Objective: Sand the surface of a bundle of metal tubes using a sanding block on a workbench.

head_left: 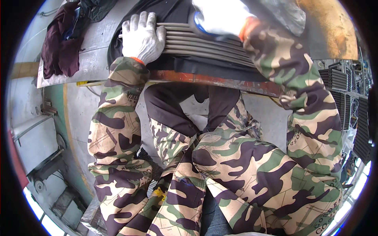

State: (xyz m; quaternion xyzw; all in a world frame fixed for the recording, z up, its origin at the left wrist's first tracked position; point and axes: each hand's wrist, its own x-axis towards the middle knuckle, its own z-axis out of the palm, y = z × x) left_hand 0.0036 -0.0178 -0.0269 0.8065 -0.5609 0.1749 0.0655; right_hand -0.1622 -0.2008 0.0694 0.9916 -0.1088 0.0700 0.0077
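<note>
Grey metal workbench point(90, 59), green-painted floor point(59, 114) (yellow stripe), bright daylight

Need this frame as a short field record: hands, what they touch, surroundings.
left hand: white knit glove, palm flat on the ribbed grey panel
right hand: white glove, resting on the panel's far end, partly out of frame
grip: neither hand closed around anything visible
panel: rows of parallel ridges, lying on a metal workbench
clothing: camouflage sleeves and trousers
nearby: dark red cloth on the bench, left

Head camera, looking steeply down from close above

One fisheye view faces down over the person's lap; the workbench point(94, 59) lies at twelve o'clock, forearms enter from six o'clock, and edges bend near the rim.
</note>
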